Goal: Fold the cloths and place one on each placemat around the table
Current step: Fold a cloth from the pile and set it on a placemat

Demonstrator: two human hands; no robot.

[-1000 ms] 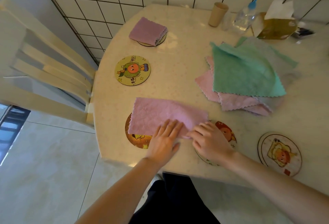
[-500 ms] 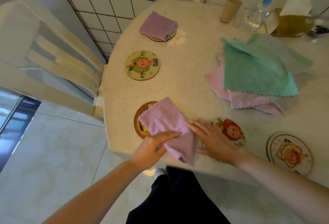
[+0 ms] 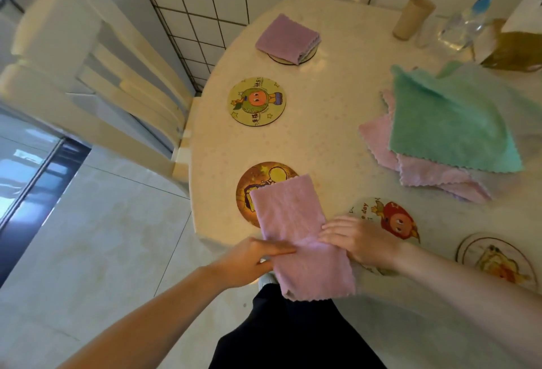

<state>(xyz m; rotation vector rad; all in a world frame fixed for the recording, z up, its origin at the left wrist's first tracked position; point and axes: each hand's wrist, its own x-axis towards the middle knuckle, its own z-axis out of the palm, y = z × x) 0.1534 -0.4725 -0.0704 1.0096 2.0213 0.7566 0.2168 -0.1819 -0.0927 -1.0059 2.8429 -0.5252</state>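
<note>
free: bare table point(image 3: 328, 122) centre | blocked: cloth pile point(image 3: 445, 133) right; cup point(image 3: 413, 17), bottle point(image 3: 466, 26) far edge

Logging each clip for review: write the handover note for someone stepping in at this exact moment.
Left hand grips the purple cloth at its left edge; right hand presses flat on its right side. The cloth is a long strip, far end over the brown placemat, near end hanging off the table edge.
Done: folded purple cloth on the far placemat.
Left: finish this fold, place it, then fold the stack for the other mats.
</note>
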